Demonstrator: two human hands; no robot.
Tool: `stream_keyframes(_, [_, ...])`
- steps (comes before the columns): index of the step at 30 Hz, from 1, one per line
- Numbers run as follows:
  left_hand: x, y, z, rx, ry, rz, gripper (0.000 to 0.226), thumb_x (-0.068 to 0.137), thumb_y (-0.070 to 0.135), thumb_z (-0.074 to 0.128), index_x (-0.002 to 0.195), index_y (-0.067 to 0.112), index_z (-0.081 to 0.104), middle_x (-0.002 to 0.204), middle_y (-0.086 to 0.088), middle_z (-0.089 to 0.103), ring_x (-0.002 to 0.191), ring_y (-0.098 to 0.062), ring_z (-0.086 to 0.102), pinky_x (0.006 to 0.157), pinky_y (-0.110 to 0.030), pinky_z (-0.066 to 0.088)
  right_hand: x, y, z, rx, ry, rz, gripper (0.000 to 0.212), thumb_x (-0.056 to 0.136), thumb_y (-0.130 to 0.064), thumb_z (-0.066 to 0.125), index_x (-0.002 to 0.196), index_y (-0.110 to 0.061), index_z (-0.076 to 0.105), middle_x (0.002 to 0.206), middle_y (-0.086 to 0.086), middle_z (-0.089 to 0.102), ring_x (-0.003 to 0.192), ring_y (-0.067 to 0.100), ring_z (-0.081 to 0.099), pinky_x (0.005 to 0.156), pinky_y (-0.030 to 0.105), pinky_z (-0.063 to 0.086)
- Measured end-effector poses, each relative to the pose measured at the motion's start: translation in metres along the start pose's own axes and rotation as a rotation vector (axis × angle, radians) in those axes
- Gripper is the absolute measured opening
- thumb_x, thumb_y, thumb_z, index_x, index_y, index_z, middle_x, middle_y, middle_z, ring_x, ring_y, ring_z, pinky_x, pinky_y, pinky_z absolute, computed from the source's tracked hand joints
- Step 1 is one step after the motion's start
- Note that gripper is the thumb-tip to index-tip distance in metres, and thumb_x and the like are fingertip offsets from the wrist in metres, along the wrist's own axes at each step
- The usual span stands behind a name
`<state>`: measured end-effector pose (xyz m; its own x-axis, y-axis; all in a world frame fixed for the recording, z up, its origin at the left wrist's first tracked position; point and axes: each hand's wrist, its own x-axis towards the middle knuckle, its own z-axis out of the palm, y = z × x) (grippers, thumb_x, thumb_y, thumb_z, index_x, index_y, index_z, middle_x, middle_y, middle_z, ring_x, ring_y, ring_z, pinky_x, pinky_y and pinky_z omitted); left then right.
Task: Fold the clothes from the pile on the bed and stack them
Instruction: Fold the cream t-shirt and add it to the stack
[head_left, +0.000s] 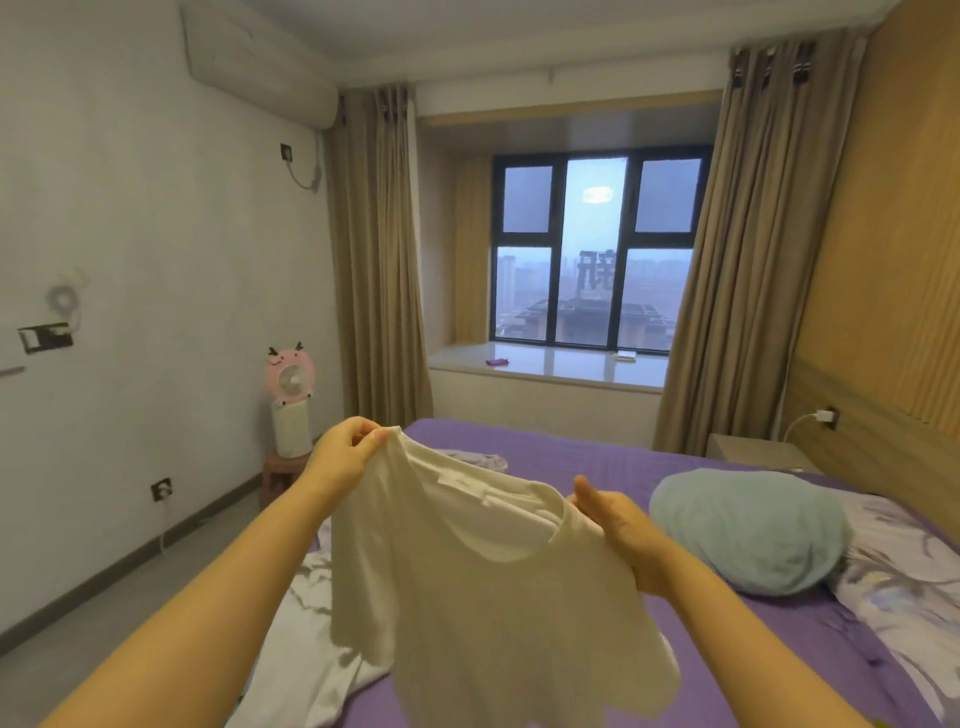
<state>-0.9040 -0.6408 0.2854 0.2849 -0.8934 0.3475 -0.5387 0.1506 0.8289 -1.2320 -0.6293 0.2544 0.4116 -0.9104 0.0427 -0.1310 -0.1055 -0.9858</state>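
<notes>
Held up in the lower middle of the frame is a cream-white T-shirt (483, 597), thin soft knit, its round ribbed neckline sagging open with a small white label showing inside the back of the collar. The left hand (345, 457), just left of centre, pinches one shoulder seam between thumb and curled fingertips, bunching the cloth into a little peak. The right hand (618, 530), lower and right of centre, grips the other shoulder with its fingers wrapped under the fabric and the thumb sticking up free. The shirt hangs limp and slightly slanted, its hem rippling above the bed (597, 457), which is covered in a smooth purple sheet. Under and to the left of the shirt, at the bottom left of the bed, lies a rumpled heap of pale, satiny clothing (306, 639) with grey leaf prints. At right sits a plump, rounded teal pillow (748, 530) of towelling-like fabric, touching a floral-print pillow (904, 577) at the frame's right edge. In the left middle stands a pink round fan (290, 382) on a white cylinder. Heavy pleated tan curtains (376, 260) frame the dark-framed window (597, 249) at upper centre.
</notes>
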Motion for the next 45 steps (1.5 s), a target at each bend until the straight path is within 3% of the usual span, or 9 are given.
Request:
stream_keyframes(14, [-0.016,0.019,0.038,-0.069,-0.029,0.058,0.040,0.100,0.030,0.047,0.089,-0.006,0.061,0.080,-0.014,0.053,0.068,-0.019,0.042,0.058,-0.027,0.034,-0.052,-0.053,-0.044,-0.304,-0.167,-0.032,0.047,0.071,-0.047,0.078,0.113,-0.029,0.069,0.113,-0.002,0.069,0.103,0.016,0.066,0.078,0.023,0.053])
stream_keyframes(18, [-0.029,0.019,0.048,-0.117,-0.075,0.079,0.037,0.101,0.032,0.041,0.076,0.006,0.051,0.073,-0.008,0.046,0.069,-0.019,0.040,0.058,-0.029,0.029,-0.054,-0.047,-0.036,-0.460,0.142,-0.110,0.018,0.082,-0.040,0.071,0.086,-0.022,0.071,0.079,-0.004,0.070,0.071,0.007,0.063,0.065,0.023,0.048])
stream_keyframes(23, [-0.039,0.019,0.041,-0.018,-0.301,0.336,0.042,0.095,0.039,0.049,0.063,0.012,0.043,0.059,0.003,0.037,0.057,-0.012,0.035,0.056,-0.029,0.028,-0.066,-0.035,-0.038,-0.696,0.360,-0.132,0.036,0.095,-0.032,0.054,0.062,-0.018,0.049,0.060,-0.005,0.045,0.059,0.011,0.041,0.059,0.028,0.033])
stream_keyframes(30, [-0.049,0.007,0.032,0.018,-0.696,0.327,0.030,0.073,0.047,0.076,0.086,0.021,0.068,0.083,-0.003,0.064,0.069,-0.002,0.053,0.066,-0.021,0.044,-0.104,-0.006,-0.036,-0.430,0.495,-0.072,0.034,0.092,-0.033,0.058,0.071,-0.007,0.057,0.061,0.000,0.049,0.057,0.010,0.044,0.050,0.014,0.035])
stream_keyframes(33, [-0.054,0.007,0.038,0.047,-0.556,0.341,0.026,0.081,0.041,0.072,0.082,0.016,0.069,0.081,-0.010,0.065,0.068,-0.009,0.054,0.065,-0.028,0.044,-0.119,-0.005,-0.037,-0.357,0.405,-0.048,0.006,0.089,-0.022,0.064,0.084,-0.021,0.064,0.076,0.001,0.068,0.066,0.007,0.058,0.059,0.016,0.045])
stream_keyframes(36, [-0.060,0.010,0.045,0.072,-0.428,0.376,0.026,0.086,0.041,0.065,0.082,0.015,0.068,0.078,-0.006,0.065,0.070,-0.014,0.055,0.065,-0.030,0.045,-0.127,-0.011,-0.040,-0.379,0.319,-0.096,0.026,0.089,-0.007,0.058,0.074,-0.027,0.065,0.075,-0.007,0.066,0.068,0.005,0.056,0.063,0.012,0.045])
stream_keyframes(39, [-0.065,0.023,0.050,0.069,-0.377,0.391,0.019,0.086,0.044,0.062,0.085,0.025,0.067,0.080,0.005,0.066,0.077,-0.011,0.059,0.070,-0.030,0.049,-0.133,-0.024,-0.036,-0.443,0.218,-0.085,0.010,0.074,-0.034,0.069,0.083,-0.031,0.071,0.085,-0.015,0.068,0.079,-0.001,0.061,0.069,0.008,0.044])
stream_keyframes(41, [-0.067,0.034,0.052,0.058,-0.366,0.399,0.016,0.086,0.044,0.063,0.086,0.028,0.067,0.082,0.006,0.066,0.080,-0.011,0.060,0.071,-0.032,0.051,-0.136,-0.028,-0.038,-0.581,0.188,-0.074,0.028,0.066,-0.051,0.075,0.089,-0.036,0.068,0.093,-0.022,0.065,0.087,-0.007,0.059,0.072,0.006,0.042])
stream_keyframes(45, [-0.068,0.048,0.049,0.053,-0.345,0.367,0.017,0.084,0.044,0.065,0.084,0.028,0.068,0.081,0.005,0.066,0.078,-0.014,0.061,0.073,-0.035,0.052,-0.141,-0.030,-0.051,-0.657,0.293,-0.163,0.011,0.077,-0.038,0.075,0.081,-0.029,0.070,0.088,-0.012,0.067,0.084,-0.002,0.061,0.074,0.010,0.046])
